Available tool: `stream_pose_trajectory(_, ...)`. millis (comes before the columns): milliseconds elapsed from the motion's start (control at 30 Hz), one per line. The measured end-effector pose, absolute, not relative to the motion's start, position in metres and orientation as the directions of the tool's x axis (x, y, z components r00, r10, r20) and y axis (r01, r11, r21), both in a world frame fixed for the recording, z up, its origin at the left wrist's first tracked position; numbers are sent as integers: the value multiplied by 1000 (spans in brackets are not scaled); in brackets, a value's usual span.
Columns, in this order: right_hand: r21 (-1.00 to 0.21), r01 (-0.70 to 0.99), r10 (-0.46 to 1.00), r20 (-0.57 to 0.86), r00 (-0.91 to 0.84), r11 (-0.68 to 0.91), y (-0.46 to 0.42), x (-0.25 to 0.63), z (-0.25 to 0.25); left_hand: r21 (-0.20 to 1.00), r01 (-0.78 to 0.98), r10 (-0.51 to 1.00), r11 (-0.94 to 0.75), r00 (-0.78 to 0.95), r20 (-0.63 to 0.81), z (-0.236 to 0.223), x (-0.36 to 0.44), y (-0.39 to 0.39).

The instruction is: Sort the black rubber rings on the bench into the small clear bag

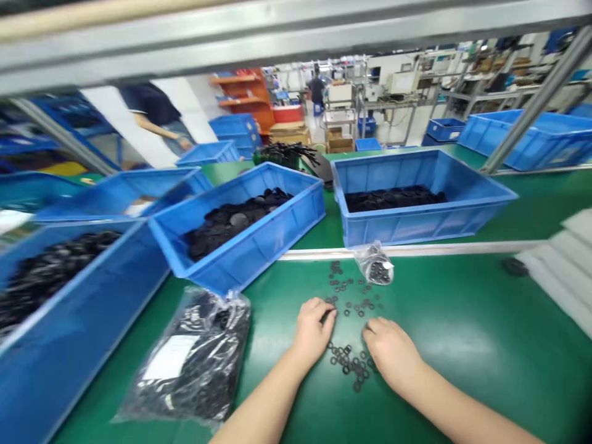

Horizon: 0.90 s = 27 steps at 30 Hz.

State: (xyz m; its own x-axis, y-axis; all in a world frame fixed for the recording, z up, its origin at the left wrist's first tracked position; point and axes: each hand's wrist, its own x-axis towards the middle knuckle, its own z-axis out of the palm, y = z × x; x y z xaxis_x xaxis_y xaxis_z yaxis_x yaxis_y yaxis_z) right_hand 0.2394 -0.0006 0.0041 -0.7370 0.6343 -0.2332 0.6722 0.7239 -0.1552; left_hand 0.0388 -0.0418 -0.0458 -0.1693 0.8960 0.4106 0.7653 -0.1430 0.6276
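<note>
- A left hand (313, 330) and a right hand (393, 354) are recorded, both bare.
- A left forearm (263, 401) and a right forearm (457, 407) are seen uncovered from wrist to the lower edge of the view, where both are cut off.
- Both forearms are found to be slender, tapering smoothly toward the wrists.
- Fingers (319, 308) on the left hand are partly turned away from the camera, and their full form cannot be verified.
- Fingers (377, 327) on the right hand are observed to be short in view, foreshortened by the camera angle.
- Nails and knuckle detail are too small to be assessed.
- Anything worn above the cut-off line cannot be assessed.
</note>
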Motion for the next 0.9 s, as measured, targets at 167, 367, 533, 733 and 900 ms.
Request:
stream_pose_trajectory(167,-275,726,722,-137,-679,630,1,240,-13,614,778,889,-130,-183,420,-47,38,-43)
stream_pose_trajectory(367,-418,728,781,-67,-620,543,4,242,-22,517,809,819,-279,-80,568,-33,48,-54)
stream_pose_trajectory(533,-355,748,780,-77,-621,560,2,239,-7,493,782,802,-383,16,597,-29,55,-59)
stream_pose_trajectory(733,-247,752,746,-137,-652,611,1,236,3,456,818,851,-350,74,521,-31,55,-59)
stream_pose_trajectory(900,-151,756,741,-151,-654,637,0,232,-3,442,834,882,-330,105,460,-31,59,-59)
